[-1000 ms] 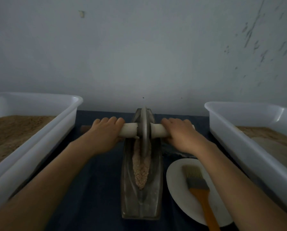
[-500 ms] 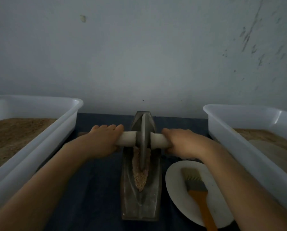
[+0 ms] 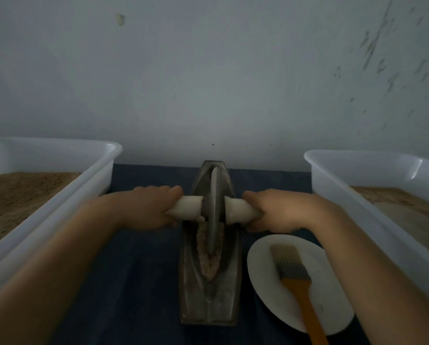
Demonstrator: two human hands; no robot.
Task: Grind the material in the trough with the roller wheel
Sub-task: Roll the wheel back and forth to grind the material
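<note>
a view from the person's head, looking down at a dark worktop set against a pale wall. in the middle sits a long, narrow metal trough, running away from the viewer. a thin metal roller wheel stands upright on its edge in the groove, towards the far half of the trough. a pale axle handle passes through the wheel and sticks out on both sides.

the left hand grips the left end of the handle, fingers curled over the top. the right hand grips the right end the same way, its fingers wrapped right around. both arms reach forward.

the material, a pinkish-brown coarse crumb, lies in the groove in a strip that starts at the wheel and tapers to a point nearer the viewer.

a white bin of brown powder stands at the left, and a second white bin of paler powder at the right. a white plate beside the trough, near right, carries a brush with an orange handle.

the grinding stroke looks to be under way, with much of the material unground in appearance. the next move likely calls for pulling the wheel towards the body over that strip, pressing evenly on both ends so the wheel stays upright in its groove.
</note>
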